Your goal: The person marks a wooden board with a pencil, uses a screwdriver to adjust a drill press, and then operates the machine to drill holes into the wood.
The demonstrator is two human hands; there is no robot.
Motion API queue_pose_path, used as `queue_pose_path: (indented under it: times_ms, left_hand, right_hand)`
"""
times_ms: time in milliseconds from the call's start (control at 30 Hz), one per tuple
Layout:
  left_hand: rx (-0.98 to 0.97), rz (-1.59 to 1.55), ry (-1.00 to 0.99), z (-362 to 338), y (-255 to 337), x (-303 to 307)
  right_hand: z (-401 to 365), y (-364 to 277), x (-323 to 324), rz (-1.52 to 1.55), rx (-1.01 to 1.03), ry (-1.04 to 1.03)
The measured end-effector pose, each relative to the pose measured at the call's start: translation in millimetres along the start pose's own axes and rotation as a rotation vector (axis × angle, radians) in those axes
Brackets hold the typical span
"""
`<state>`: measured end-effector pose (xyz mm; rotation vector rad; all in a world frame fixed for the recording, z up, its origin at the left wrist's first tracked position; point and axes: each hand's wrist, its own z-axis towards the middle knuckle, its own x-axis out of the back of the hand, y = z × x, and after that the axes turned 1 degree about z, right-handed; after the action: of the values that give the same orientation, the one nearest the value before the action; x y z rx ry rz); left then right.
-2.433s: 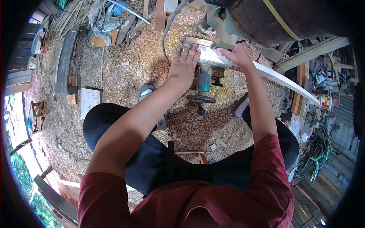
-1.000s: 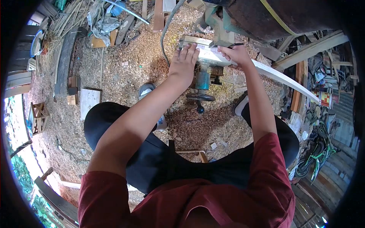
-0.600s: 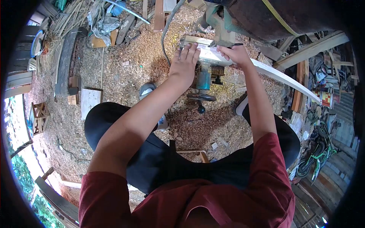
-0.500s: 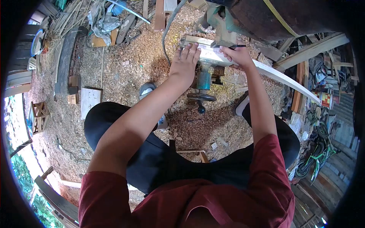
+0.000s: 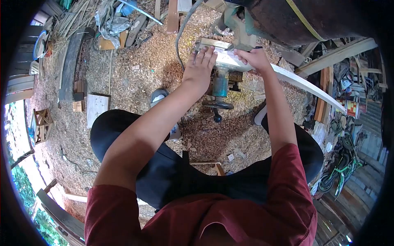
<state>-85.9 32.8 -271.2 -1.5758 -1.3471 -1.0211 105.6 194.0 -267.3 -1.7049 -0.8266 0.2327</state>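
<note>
My left hand (image 5: 200, 65) lies with fingers stretched over the near end of a long, pale, curved wooden board (image 5: 303, 83). In my right hand (image 5: 256, 60) is a slim black pen (image 5: 258, 48), pinched between closed fingers; its tip is hidden. That hand is at the upper edge of the board, right of my left hand. A short wood block (image 5: 215, 43) lies against the board's far side. Beneath the board is a vise with a teal screw housing (image 5: 220, 87) and a dark round handwheel (image 5: 217, 105).
Wood shavings cover the ground (image 5: 135, 88). A grey cable (image 5: 179, 35) runs down left of the vise. A large dark rusty cylinder (image 5: 287, 20) stands beyond it. Timber beams (image 5: 338, 55) lean at right, near a green bicycle (image 5: 340, 170).
My right hand has shifted slightly, and the pen has tilted so that less of its dark end sticks out to the right. My left hand stays in place on the board.
</note>
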Motion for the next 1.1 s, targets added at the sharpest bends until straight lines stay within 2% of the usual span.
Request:
queue_pose_path:
  times_ms: [67,167,267,367,500,567,700,767,900,967,1100]
  left_hand:
    - [0.005,-0.014,0.009,0,0,0]
    - [0.006,-0.024,0.009,2,0,-1]
    - [0.002,-0.012,0.004,0,-1,1]
    - [-0.003,0.014,0.015,-1,0,-1]
    - [0.003,0.0,0.013,0,0,0]
    - [0.0,-0.006,-0.002,0,0,2]
    - [0.008,0.021,0.042,0,0,-5]
    - [-0.003,0.008,0.02,-1,-1,0]
    - [0.004,0.005,0.01,1,0,1]
    - [-0.003,-0.004,-0.003,0,-1,2]
    - [-0.009,0.006,0.016,-1,0,0]
  right_hand:
    - [-7,-16,-8,-0.115,-0.056,0.04]
    - [-5,-7,-2,-0.047,0.061,-0.017]
    - [-4,-4,7,-0.03,-0.024,-0.03]
    - [1,-1,1,-0.02,0.021,-0.027]
    - [4,1,-1,-0.088,-0.021,0.015]
    - [2,-2,6,-0.034,0.008,-0.067]
    - [1,-4,4,-0.012,0.006,-0.045]
    - [-13,-37,-10,-0.193,-0.105,0.04]
    - [-13,-37,-9,-0.119,-0.081,0.008]
    - [-18,-45,-8,-0.181,-0.151,0.02]
    - [-17,-46,-10,-0.219,-0.17,0.06]
